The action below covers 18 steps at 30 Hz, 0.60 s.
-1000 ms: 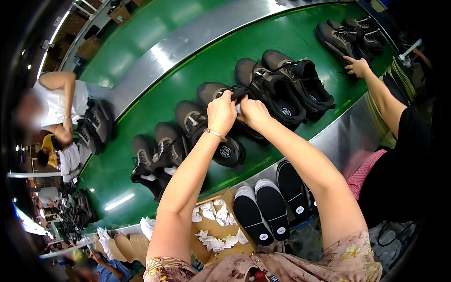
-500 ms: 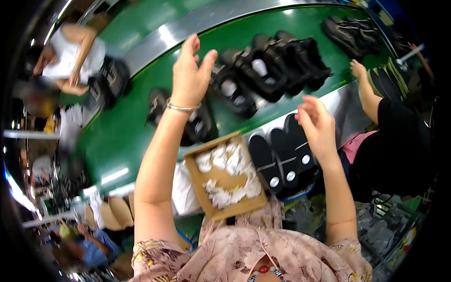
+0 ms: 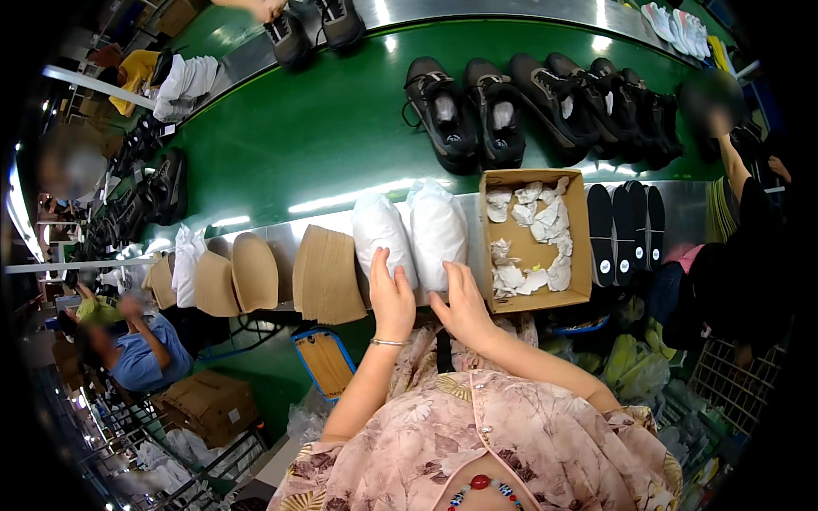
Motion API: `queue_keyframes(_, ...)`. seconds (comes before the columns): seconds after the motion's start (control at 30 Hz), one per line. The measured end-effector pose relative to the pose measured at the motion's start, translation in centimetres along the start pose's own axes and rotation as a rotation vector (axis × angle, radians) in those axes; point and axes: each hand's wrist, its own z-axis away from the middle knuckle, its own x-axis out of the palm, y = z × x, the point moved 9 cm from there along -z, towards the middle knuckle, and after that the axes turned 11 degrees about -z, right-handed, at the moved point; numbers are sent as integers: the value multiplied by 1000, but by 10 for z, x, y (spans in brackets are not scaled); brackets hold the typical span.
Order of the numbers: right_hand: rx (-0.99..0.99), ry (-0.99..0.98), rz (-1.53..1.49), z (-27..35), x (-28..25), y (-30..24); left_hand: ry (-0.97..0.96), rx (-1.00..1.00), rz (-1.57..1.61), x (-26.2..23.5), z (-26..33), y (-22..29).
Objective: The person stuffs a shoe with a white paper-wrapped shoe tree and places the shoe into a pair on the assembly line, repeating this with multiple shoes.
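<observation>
Green conveyor belt (image 3: 324, 136), steel ledge (image 3: 281, 234), fingers open on white bags (image 3: 409, 230).

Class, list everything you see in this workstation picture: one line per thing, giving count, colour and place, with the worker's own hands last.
white wrapped bundles: two, white, side by side on the metal ledge
cardboard box: one, brown, right of the bundles, holding crumpled white paper
dark shoes: one pair, black, on the green belt above the box; more dark shoes further right
black insoles: about three, right of the box
cardboard inserts: a stack, tan, left of the bundles
left hand: open, resting on the left bundle
right hand: open, by the right bundle's lower end
</observation>
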Motion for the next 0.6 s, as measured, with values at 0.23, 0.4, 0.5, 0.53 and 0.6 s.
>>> queue_keyframes(0.23, 99, -44, -65, -20, 74, 23, -97, -216, 91, 40, -15, -81)
queue_keyframes(0.4, 572, -87, -132, -11, 127, 84, -200, -529, 312, 72, -8, -158)
queue_keyframes(0.5, 690, -113, -106, -6, 113, 72, -207, -530, 323, 69, -3, -156)
queue_keyframes(0.53, 640, -95, -58, -9, 107, 60, -187, -537, 315, 66, -3, -156)
queue_keyframes(0.6, 573, -45, 41, -2, 91, 48, -220, -495, 410, 58, 1, -130)
